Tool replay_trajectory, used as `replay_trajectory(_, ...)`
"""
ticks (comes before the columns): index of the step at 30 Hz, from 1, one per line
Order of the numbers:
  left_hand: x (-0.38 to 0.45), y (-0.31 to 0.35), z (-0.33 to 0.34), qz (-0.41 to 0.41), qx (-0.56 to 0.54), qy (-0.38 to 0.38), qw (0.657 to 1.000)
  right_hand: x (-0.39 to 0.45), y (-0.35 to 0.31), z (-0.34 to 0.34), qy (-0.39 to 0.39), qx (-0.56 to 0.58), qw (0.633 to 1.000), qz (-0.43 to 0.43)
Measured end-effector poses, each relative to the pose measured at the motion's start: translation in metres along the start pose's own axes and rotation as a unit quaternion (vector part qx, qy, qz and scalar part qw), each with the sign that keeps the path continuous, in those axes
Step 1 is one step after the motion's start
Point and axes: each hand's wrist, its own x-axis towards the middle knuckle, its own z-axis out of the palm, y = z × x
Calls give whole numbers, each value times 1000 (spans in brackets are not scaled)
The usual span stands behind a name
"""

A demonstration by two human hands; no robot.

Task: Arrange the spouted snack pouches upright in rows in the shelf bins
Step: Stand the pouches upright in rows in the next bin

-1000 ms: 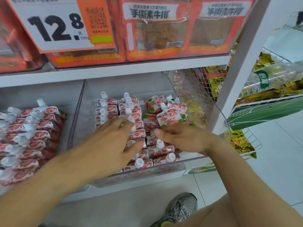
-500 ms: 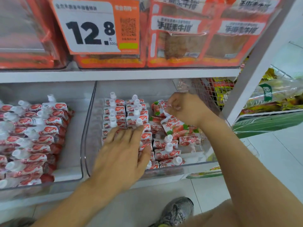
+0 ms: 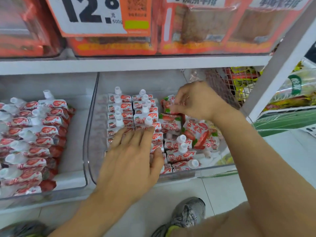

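Observation:
White-and-red spouted pouches [image 3: 123, 108] stand in two upright rows in the middle clear bin [image 3: 93, 106]. My left hand [image 3: 131, 158] lies flat, fingers spread, on the front of those rows. My right hand [image 3: 196, 100] pinches the top of a pouch [image 3: 166, 104] at the back of the bin's right side. More pouches [image 3: 200, 134] lie tumbled flat on that side, and a short row [image 3: 179, 149] stands before them. The left bin [image 3: 75, 170] holds several pouches [image 3: 34, 134] in leaning rows.
Orange snack boxes [image 3: 196, 31] and a price card [image 3: 95, 14] fill the upper shelf. A white upright post [image 3: 282, 65] bounds the bin on the right, with a wire basket [image 3: 227, 82] of yellow packets behind. My grey shoe [image 3: 188, 212] is on the floor tiles below.
My right hand went from the front of the bin to the back right and closed its fingers on a pouch there. My left hand stayed flat on the front rows.

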Motion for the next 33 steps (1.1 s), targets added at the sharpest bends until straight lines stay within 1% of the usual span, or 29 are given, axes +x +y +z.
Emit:
replay_trajectory(1,0,0,1,1,-2,2,1000,5,-1,11,-40,3,999,-10)
replay_trajectory(3,-1,-1,1,3,-8,1,1000,14,1,31,-143,-22,989,-2)
replay_trajectory(4,-2,-2,1,4,-11,-2,1000,19,4,39,-179,-38,983,1)
replay_trajectory(6,-2,-3,1,6,-16,-6,1000,23,9,47,-203,-58,977,-1)
replay_trajectory(10,-1,-3,1,4,-22,-11,1000,26,11,54,-216,-89,972,-25)
replay_trajectory(13,0,-4,1,6,-26,-9,1000,24,9,53,-198,-77,977,-8)
replay_trajectory(16,0,-4,1,7,-28,-6,1000,18,7,53,-185,-131,974,-23)
replay_trajectory(19,-1,-4,0,4,-34,-2,999,10,6,50,-178,-160,971,-14)
replay_trajectory(24,-1,-4,0,4,-37,5,999,1,5,42,-161,-128,979,3)
replay_trajectory(28,-1,-3,-1,-2,-35,5,999,-1,5,34,-120,-90,988,24)
replay_trajectory(30,-1,-3,-2,-1,-35,6,999,-3,5,29,-84,-101,991,14)
replay_trajectory(33,-2,-3,-2,-3,-36,12,999,-6,11,23,-26,-93,995,33)
